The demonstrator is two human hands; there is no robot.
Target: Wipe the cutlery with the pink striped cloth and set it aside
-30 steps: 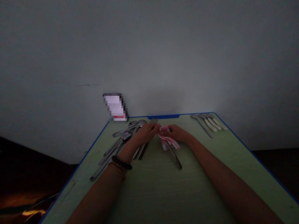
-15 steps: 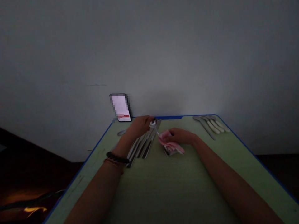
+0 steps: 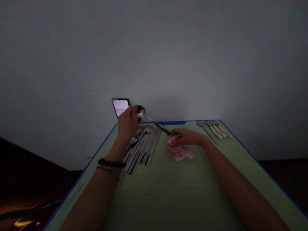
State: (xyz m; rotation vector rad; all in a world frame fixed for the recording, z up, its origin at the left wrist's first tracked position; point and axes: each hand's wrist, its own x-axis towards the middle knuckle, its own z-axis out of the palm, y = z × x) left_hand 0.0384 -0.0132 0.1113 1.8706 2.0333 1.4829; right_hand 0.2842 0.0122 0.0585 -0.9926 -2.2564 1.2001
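Note:
A long spoon is stretched between my two hands, above the table. My left hand is closed, pinching the spoon at its bowl. Over on the right, my right hand is closed around the handle end, with a pink and white cloth bunched in the same grip and hanging below. Beneath and beside my left wrist lie several spoons and knives with metal handles, set slantwise in a group. My left hand and forearm hide part of that group.
The green table has a blue edge and stands against a grey wall. A lit phone leans on the wall at the back left. Several utensils with pale handles and a long grey one lie at the back right.
My left hand has moved left and up with the spoon's bowl. More of the spoon's handle shows outside the cloth, and the spoons under my left arm are uncovered.

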